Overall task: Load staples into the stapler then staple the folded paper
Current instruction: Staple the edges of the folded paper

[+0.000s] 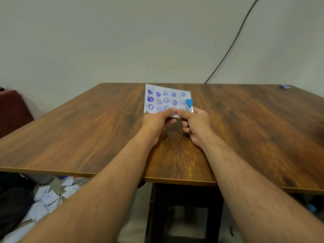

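Seen from the head camera: white folded sheet of paper stamped with purple hearts and smiley circles [164, 99], held just above the middle of the brown wood-grain tabletop [87, 123], nearer its far edge than its near one. Gripped along its near edge by both hands, thumbs on top and almost touching. Left hand [156, 122] pinching the paper between thumb and curled fingers. Right hand [194, 124] pinching the paper's near right corner, fingers clenched, with a small blue-and-silver stapler [189, 105] sticking up behind the thumb at the paper's right edge; could not be told whether the stapler sat in that hand's grip or over the paper. Small blue object [284, 86] left at the table's far right corner, too blurred to identify. Black cable [233, 42] hung down the pale wall behind the far edge. Scattered white paper scraps [47, 199] littered the floor below the table's near left edge.
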The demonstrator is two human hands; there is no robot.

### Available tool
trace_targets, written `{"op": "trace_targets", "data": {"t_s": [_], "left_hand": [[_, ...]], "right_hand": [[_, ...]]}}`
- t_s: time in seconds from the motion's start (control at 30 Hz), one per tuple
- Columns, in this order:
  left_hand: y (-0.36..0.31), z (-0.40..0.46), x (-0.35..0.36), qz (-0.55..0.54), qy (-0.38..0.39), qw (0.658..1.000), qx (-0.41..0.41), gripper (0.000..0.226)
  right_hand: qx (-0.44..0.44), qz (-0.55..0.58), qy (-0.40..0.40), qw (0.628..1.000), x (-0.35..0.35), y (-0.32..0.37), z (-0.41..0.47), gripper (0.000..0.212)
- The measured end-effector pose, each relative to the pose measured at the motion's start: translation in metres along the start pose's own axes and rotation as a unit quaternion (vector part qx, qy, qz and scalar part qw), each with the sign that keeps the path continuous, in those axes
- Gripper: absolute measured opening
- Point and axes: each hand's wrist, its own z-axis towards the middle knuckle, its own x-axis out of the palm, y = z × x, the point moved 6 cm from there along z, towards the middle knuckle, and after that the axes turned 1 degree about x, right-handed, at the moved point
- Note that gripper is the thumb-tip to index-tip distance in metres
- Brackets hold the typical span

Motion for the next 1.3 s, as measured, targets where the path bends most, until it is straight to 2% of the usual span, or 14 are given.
{"op": "trace_targets", "data": {"t_s": [0.2,0.37,0.47,0.73,0.93,1.3], "left_hand": [[0.007,0.003,0.007,-0.046,-0.089,0.995,0.019,0.031],[0.008,0.003,0.003,-0.019,-0.108,0.992,0.064,0.012],[0.008,0.002,0.004,0.002,-0.092,0.993,0.078,0.006],[0.004,-0.001,0.008,-0.021,-0.061,0.993,0.104,0.027],[0.006,0.002,0.005,-0.018,-0.082,0.991,0.102,0.024],[0.006,0.002,0.008,-0.007,-0.044,0.994,0.103,0.02]], "right_hand": [[-0.005,0.027,-0.004,1.0,0.001,0.002,-0.002,0.019],[-0.001,0.015,0.007,1.0,0.006,0.004,-0.003,0.036],[0.006,0.011,0.017,1.0,0.006,0.005,-0.007,0.033],[0.005,0.015,0.026,1.0,0.004,0.007,-0.01,0.03],[-0.001,0.011,0.035,0.999,0.006,0.005,-0.006,0.035],[-0.013,0.014,0.025,1.0,0.005,0.006,-0.007,0.034]]}}
